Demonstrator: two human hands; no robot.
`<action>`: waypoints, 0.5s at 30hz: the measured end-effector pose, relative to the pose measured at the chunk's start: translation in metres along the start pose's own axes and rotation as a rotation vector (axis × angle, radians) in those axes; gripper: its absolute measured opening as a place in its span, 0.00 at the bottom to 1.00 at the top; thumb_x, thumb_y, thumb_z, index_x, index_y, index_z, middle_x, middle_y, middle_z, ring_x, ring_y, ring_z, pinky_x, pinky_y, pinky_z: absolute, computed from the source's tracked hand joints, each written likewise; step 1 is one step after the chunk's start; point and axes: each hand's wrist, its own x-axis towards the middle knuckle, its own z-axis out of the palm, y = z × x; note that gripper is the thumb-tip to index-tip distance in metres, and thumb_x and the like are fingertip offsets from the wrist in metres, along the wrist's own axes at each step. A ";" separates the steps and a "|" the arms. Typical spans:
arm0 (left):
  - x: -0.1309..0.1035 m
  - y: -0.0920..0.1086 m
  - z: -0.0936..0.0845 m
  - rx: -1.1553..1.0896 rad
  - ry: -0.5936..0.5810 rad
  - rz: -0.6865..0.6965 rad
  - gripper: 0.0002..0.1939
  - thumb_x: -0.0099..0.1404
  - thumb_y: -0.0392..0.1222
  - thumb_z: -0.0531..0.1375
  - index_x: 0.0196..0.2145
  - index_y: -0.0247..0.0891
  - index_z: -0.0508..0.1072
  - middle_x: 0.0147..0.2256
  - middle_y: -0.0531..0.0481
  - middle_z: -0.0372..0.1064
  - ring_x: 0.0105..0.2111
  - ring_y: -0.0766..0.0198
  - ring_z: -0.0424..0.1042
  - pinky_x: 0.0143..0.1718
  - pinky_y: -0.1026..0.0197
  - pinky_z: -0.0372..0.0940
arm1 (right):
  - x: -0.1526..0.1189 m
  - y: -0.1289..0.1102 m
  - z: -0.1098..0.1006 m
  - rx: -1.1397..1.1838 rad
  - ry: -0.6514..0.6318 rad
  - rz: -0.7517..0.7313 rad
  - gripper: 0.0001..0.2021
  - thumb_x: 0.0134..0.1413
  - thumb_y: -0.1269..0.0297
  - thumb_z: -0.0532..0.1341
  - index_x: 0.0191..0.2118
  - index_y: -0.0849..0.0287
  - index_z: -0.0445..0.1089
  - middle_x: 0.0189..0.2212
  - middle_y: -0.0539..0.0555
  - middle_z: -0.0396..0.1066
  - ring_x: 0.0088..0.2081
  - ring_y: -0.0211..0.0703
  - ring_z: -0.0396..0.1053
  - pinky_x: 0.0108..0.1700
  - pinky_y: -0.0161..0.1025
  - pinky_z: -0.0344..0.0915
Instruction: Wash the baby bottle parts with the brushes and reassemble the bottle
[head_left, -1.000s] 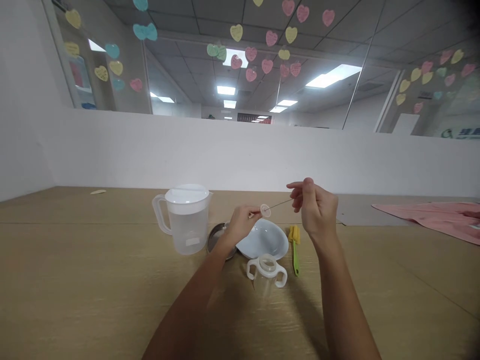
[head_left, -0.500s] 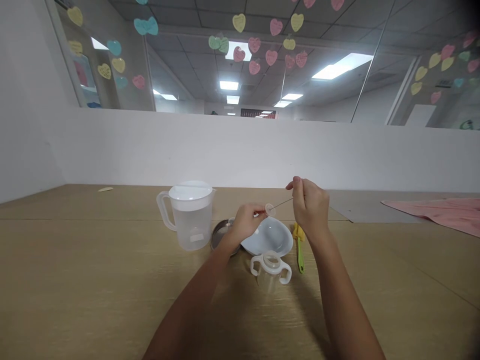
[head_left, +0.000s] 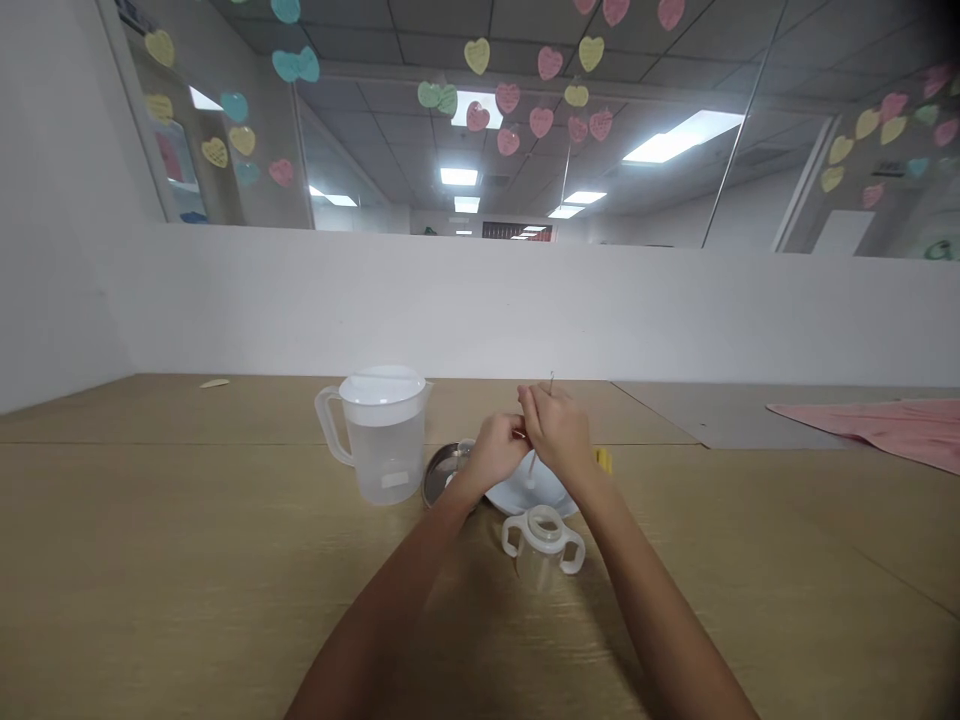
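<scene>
My left hand [head_left: 501,447] and my right hand [head_left: 556,425] meet above a white bowl [head_left: 517,497], fingers closed. In my right hand is a thin wire-handled brush [head_left: 552,377]; its looped end sticks up above the fingers and a pale tip points down over the bowl. My left hand pinches a small clear round piece, now mostly hidden by the fingers. Closer to me stands a clear cup with two white handles [head_left: 543,550], its top uncovered. Left of the bowl, partly behind my left wrist, a round metal dish [head_left: 436,478] has small clear and white parts in it.
A lidded translucent pitcher [head_left: 386,440] stands to the left, its handle facing left. Behind my right wrist shows a yellow sponge head [head_left: 604,460]. A pink cloth [head_left: 885,425] lies on the far right, by a grey sheet [head_left: 675,405]. A white wall [head_left: 480,310] bounds the table's back.
My right hand has moved left and down to meet my left hand. The wire brush has swung from slanting to nearly upright, and the clear round piece is now covered by fingers.
</scene>
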 end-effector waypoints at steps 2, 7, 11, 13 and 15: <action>0.000 -0.002 0.000 -0.066 -0.010 -0.002 0.11 0.54 0.31 0.55 0.28 0.31 0.78 0.27 0.48 0.75 0.29 0.63 0.69 0.32 0.65 0.64 | 0.002 0.002 -0.004 0.076 0.044 0.027 0.20 0.64 0.57 0.44 0.43 0.59 0.70 0.32 0.57 0.72 0.32 0.44 0.68 0.31 0.37 0.56; 0.000 0.002 -0.002 -0.112 -0.004 0.022 0.11 0.57 0.38 0.57 0.32 0.32 0.78 0.30 0.49 0.75 0.33 0.62 0.70 0.37 0.64 0.64 | 0.003 0.010 -0.030 0.174 0.217 0.128 0.20 0.64 0.57 0.43 0.52 0.57 0.64 0.33 0.56 0.73 0.30 0.44 0.68 0.32 0.37 0.56; 0.000 0.005 -0.002 -0.085 -0.002 0.003 0.10 0.56 0.39 0.59 0.30 0.32 0.78 0.28 0.50 0.74 0.31 0.63 0.69 0.34 0.64 0.63 | 0.002 0.010 -0.027 0.045 0.016 0.122 0.17 0.62 0.61 0.44 0.42 0.59 0.69 0.23 0.54 0.70 0.24 0.43 0.65 0.27 0.35 0.49; 0.001 0.005 -0.002 -0.103 -0.007 -0.009 0.10 0.56 0.39 0.59 0.28 0.31 0.78 0.26 0.50 0.73 0.30 0.63 0.69 0.33 0.65 0.63 | 0.002 0.007 -0.020 -0.015 -0.055 0.110 0.16 0.61 0.64 0.46 0.35 0.59 0.70 0.22 0.55 0.70 0.23 0.42 0.64 0.26 0.35 0.46; 0.001 0.004 -0.002 -0.168 -0.013 -0.021 0.10 0.56 0.40 0.59 0.28 0.31 0.78 0.25 0.50 0.73 0.30 0.63 0.69 0.33 0.64 0.63 | 0.002 0.004 -0.015 -0.025 -0.041 0.105 0.15 0.59 0.65 0.47 0.33 0.59 0.70 0.23 0.55 0.70 0.23 0.41 0.63 0.26 0.35 0.46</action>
